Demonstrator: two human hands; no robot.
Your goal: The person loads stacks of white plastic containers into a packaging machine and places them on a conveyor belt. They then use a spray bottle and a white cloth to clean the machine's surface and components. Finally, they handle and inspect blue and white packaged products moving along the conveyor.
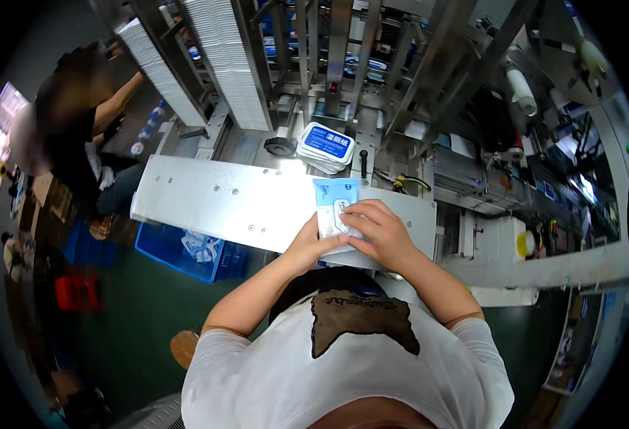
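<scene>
A pale blue and white soft pack of wipes lies at the front part of the white metal plate, straight ahead of my body. My left hand grips its left and near edge, with the thumb across the near end and the other fingers partly hidden. From the right, my right hand holds the same pack, its fingers bent over the upper face and its thumb close to my left thumb. Just beyond the pack stands a short stack of white pieces with a blue printed top.
Pliers with yellow-green handles lie right of the stack, beside an upright black handle. Tall white stacks fill metal racks behind. A blue crate with packs sits below left. Another person is at far left.
</scene>
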